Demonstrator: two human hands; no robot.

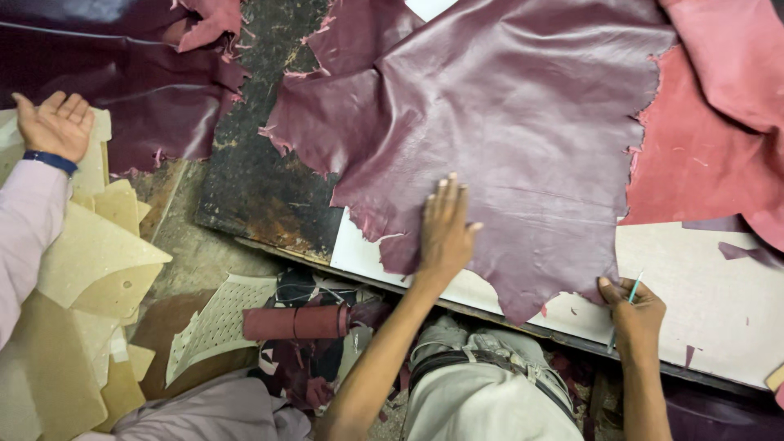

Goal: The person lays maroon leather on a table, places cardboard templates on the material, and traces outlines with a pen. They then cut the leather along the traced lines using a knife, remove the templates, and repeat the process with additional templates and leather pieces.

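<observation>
Right hand (pixel 635 310) pinches a thin teal pen at the maroon leather hide's (pixel 523 139) near edge on the white board (pixel 710 278), left hand (pixel 445 229) flat, fingers together; I'd keep pressing it smooth.

Worktable (pixel 253 184) — dark, worn and stained at the left, covered at the right by a white board (pixel 702 286) along the near edge. Directly on it lie a maroon leather hide (pixel 523 114) at the centre, a second, darker hide (pixel 139 90) at the far left, and a pink-backed hide (pixel 710 155) at the right — small leather scraps (pixel 743 251) dot the board.
</observation>
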